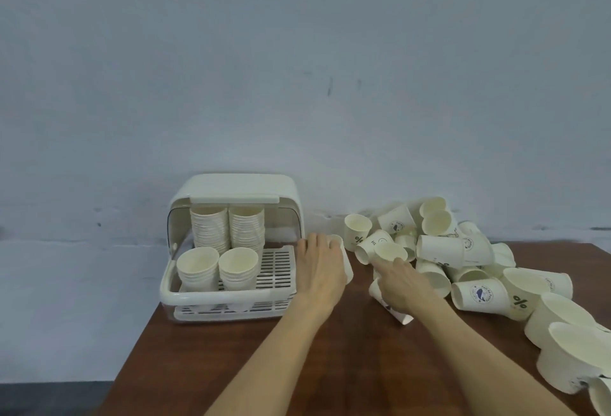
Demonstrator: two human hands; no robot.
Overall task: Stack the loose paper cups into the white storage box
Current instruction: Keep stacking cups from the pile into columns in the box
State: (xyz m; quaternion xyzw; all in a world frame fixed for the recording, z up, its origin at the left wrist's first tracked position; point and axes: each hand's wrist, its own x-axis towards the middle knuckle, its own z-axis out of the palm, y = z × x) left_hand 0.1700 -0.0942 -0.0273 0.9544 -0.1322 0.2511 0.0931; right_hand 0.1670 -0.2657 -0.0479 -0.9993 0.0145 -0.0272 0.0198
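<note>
Partway: four stacks (pixel 210 229) sit in the white storage box (pixel 231 184), a large loose pile (pixel 463 250) remains; left hand (pixel 319 265) grasps a cup (pixel 344 260), right hand (pixel 401 283) grasps another cup (pixel 390 252).

The box (pixel 231 247) stands open at the front, its lid raised. Four cup stacks (pixel 228 250) fill its left and middle; the slatted floor (pixel 277 267) at right is bare. Loose cups (pixel 463 257) crowd the table (pixel 264 349) at right; bare wood lies before the box.

Cup (pixel 344 260) mostly hidden behind the left hand (pixel 319 270); pile's cups (pixel 601 396) cropped at right edge.
</note>
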